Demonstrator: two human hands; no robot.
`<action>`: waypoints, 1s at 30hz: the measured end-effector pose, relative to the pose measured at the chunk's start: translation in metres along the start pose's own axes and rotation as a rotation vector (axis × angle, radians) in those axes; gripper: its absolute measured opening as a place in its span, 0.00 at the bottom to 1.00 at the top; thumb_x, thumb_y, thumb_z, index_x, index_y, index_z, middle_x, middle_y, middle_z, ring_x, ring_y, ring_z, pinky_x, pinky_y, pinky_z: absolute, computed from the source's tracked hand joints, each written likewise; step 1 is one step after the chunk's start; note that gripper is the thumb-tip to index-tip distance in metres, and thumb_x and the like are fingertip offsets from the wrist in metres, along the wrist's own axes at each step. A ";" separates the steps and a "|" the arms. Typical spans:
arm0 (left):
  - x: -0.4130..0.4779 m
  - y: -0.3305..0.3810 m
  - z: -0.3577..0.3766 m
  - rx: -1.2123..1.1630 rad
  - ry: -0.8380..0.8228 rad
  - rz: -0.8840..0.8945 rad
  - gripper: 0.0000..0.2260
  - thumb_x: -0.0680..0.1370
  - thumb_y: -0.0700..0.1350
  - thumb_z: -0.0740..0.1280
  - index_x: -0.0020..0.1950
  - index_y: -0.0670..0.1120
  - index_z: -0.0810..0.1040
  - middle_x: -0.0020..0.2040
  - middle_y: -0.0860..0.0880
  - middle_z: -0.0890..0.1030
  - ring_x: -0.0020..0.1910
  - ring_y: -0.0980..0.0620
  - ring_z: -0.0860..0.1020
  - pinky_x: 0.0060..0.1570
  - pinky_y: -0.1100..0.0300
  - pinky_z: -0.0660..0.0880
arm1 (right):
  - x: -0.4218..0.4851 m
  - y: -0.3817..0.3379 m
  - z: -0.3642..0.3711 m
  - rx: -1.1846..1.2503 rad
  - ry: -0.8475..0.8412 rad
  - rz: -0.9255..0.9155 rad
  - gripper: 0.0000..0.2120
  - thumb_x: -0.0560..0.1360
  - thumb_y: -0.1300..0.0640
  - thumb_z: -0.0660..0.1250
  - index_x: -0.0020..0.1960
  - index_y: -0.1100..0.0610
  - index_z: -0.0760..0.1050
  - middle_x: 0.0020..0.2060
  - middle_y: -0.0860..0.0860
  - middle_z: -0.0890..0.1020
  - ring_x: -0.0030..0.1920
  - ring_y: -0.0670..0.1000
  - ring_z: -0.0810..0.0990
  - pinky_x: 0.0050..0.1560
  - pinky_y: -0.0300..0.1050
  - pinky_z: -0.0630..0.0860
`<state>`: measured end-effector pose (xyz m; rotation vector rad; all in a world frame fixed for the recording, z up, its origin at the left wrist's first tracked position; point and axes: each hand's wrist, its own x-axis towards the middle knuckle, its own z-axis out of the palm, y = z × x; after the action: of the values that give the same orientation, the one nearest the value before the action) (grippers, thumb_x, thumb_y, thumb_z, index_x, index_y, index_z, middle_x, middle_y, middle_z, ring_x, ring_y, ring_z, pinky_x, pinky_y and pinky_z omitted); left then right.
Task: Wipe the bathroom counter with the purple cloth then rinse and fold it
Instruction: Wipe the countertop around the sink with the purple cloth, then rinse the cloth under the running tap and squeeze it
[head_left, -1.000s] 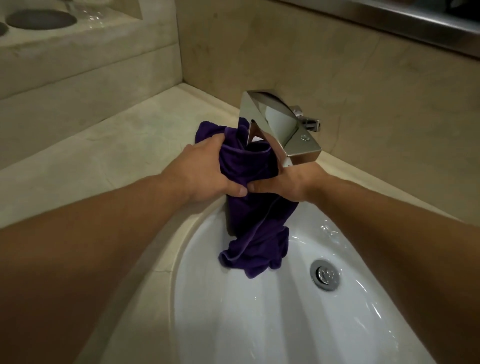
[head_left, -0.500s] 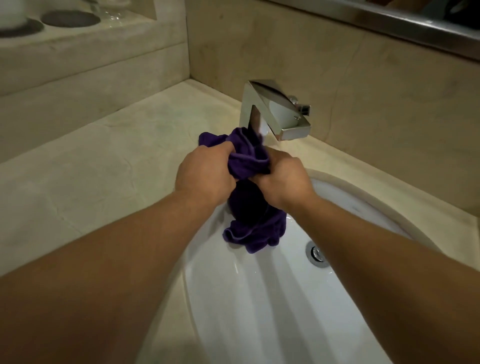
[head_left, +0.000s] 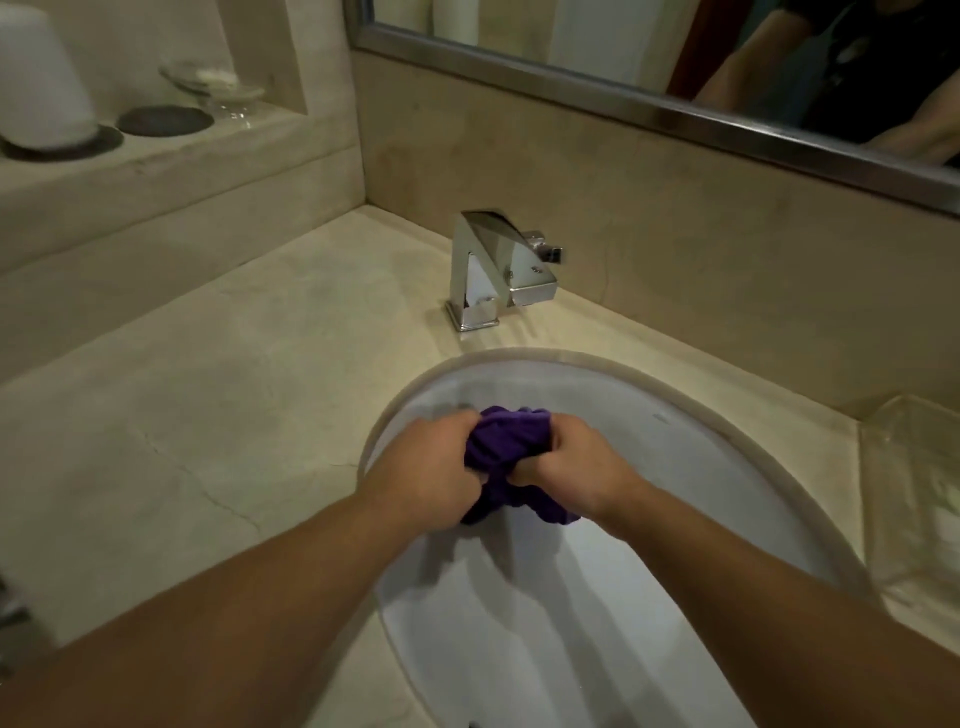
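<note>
1. The purple cloth (head_left: 506, 454) is sitting bunched between both hands over the white basin (head_left: 727, 493), at 6 o'clock from the chrome tap (head_left: 493, 270).
2. The left hand (head_left: 431, 467) and right hand (head_left: 571, 462) are clamping their fingers (head_left: 524, 470) on the wad, apparently wringing it.
3. Judged risk: a loose tail is hanging at 6 o'clock below the fists, so an uneven twist could be leaving it sodden and dripping.
4. If the hands are drifting toward 9 o'clock, water could be falling on the wiped desk (head_left: 208, 415).
5. Folding a tightly knotted wad could be trapping creases; it needs shaking out first.
</note>
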<state>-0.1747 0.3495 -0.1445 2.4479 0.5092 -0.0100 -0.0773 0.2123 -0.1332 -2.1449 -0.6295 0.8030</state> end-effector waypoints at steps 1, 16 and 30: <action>0.001 0.005 -0.001 -0.030 0.024 -0.003 0.18 0.75 0.42 0.68 0.64 0.54 0.75 0.53 0.52 0.82 0.51 0.51 0.78 0.46 0.62 0.69 | -0.002 -0.004 -0.004 -0.001 0.015 -0.005 0.11 0.64 0.58 0.73 0.45 0.54 0.78 0.40 0.53 0.85 0.44 0.56 0.83 0.53 0.59 0.82; 0.007 -0.008 0.006 0.359 -0.019 0.018 0.11 0.69 0.43 0.64 0.50 0.50 0.80 0.44 0.55 0.80 0.46 0.52 0.78 0.49 0.55 0.77 | -0.008 0.031 -0.042 0.069 0.110 0.128 0.14 0.79 0.52 0.69 0.64 0.49 0.75 0.46 0.45 0.82 0.44 0.44 0.82 0.36 0.34 0.73; 0.022 -0.005 0.035 0.290 -0.155 -0.038 0.32 0.75 0.57 0.67 0.77 0.54 0.60 0.74 0.49 0.65 0.69 0.48 0.67 0.64 0.51 0.72 | 0.057 -0.053 -0.073 0.110 0.452 -0.106 0.16 0.77 0.39 0.65 0.52 0.52 0.78 0.43 0.50 0.85 0.45 0.53 0.85 0.51 0.58 0.83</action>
<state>-0.1519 0.3408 -0.1784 2.6900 0.5149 -0.3072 0.0039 0.2470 -0.0735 -2.0755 -0.4441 0.2710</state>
